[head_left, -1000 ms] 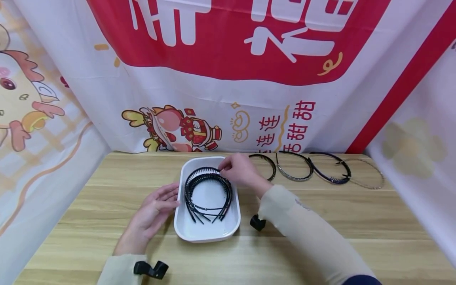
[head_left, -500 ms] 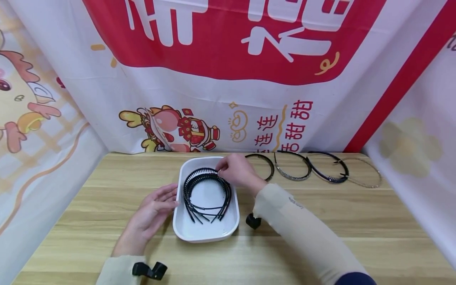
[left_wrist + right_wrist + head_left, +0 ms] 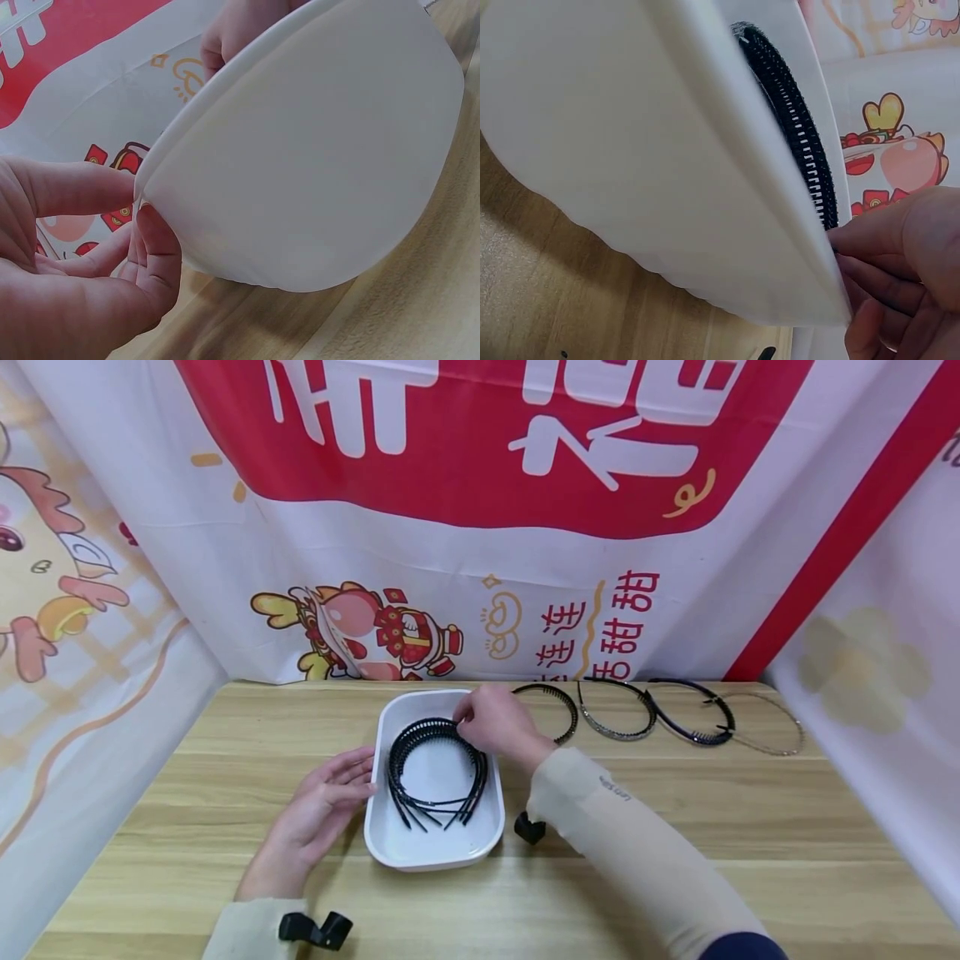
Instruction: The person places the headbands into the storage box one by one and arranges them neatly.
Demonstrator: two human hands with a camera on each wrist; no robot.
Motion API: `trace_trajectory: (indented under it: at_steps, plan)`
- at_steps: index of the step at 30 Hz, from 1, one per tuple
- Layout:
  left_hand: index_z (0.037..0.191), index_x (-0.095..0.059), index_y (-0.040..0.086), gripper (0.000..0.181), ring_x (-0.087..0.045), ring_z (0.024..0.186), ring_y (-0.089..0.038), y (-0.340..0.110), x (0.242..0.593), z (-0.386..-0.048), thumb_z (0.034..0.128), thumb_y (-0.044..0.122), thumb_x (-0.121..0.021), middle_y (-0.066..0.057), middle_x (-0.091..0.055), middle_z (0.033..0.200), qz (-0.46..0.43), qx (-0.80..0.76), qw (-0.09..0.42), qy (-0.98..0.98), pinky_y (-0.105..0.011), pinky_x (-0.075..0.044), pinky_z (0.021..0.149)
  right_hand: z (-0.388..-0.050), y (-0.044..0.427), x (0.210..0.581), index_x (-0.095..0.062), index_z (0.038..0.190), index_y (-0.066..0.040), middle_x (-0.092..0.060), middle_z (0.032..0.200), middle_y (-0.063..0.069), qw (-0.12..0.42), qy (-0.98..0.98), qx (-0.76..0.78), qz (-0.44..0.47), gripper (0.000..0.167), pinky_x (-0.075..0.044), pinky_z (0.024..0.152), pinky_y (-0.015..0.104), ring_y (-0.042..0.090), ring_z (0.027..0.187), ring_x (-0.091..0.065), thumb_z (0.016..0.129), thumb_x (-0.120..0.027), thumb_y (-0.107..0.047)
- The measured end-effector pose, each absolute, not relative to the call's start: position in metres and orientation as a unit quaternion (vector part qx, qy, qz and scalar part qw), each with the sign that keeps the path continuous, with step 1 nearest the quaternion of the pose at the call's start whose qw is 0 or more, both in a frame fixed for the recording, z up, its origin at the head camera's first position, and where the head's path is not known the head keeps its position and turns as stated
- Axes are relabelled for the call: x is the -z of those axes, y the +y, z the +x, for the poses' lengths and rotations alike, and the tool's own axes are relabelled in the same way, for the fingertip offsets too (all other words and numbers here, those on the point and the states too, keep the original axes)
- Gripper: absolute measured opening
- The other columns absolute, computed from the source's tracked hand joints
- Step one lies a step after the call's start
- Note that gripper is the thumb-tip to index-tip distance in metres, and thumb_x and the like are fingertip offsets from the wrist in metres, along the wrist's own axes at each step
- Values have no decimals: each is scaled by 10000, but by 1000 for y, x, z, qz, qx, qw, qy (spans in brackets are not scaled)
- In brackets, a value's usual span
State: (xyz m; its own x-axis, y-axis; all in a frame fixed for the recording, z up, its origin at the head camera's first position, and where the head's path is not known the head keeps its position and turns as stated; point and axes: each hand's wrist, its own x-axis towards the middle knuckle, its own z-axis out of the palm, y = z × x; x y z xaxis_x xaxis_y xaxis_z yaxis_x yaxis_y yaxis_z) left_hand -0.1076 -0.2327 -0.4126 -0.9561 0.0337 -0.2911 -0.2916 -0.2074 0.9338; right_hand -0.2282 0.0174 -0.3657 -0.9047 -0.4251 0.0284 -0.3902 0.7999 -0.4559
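Note:
A white plastic tub stands on the table, holding several black toothed headbands nested together with their tips toward the near side. At the tub's left side, my left hand pinches the rim between thumb and fingers, which the left wrist view shows against the tub wall. My right hand reaches over the far right corner and pinches a black headband at its upper right curve. In the right wrist view the toothed band runs behind the rim to my right fingertips.
Right of the tub along the back edge lie a black toothed headband, a headband with a glittery section, a dark navy one and a thin light one. Printed cloth hangs behind the wooden table.
The headband in my right hand has come down slightly and lies closer against the others in the tub. My left hand stays at the rim.

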Motion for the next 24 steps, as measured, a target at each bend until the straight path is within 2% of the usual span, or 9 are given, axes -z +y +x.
trace_trajectory:
  at_steps: [5, 16, 24]
  plan:
    - [1623, -317, -38, 751, -602, 1202, -118, -233, 413, -108, 941, -111, -622, 4, -602, 1312, -105, -769, 106, 621, -226, -557, 1061, -226, 14, 369, -854, 1083, -213, -795, 1018, -22, 35, 955, 212, -206, 214, -591, 785, 347, 147, 891, -682, 922, -740, -131]
    - [1620, -304, -56, 749, -602, 1202, -113, -232, 412, -107, 938, -114, -609, 4, -597, 1317, -100, -770, 102, 621, -224, -555, 1060, -225, 10, 372, -843, 1069, -225, -778, 1003, -32, 19, 961, 183, -206, 186, -577, 746, 351, 153, 893, -674, 920, -756, -156]
    - [1610, -322, -55, 736, -605, 1194, -116, -232, 411, -107, 936, -118, -612, 7, -606, 1296, -102, -772, 100, 620, -223, -559, 1053, -225, 11, 372, -835, 1076, -220, -785, 1015, -29, 18, 961, 189, -201, 169, -595, 808, 369, 158, 920, -687, 920, -777, -188]
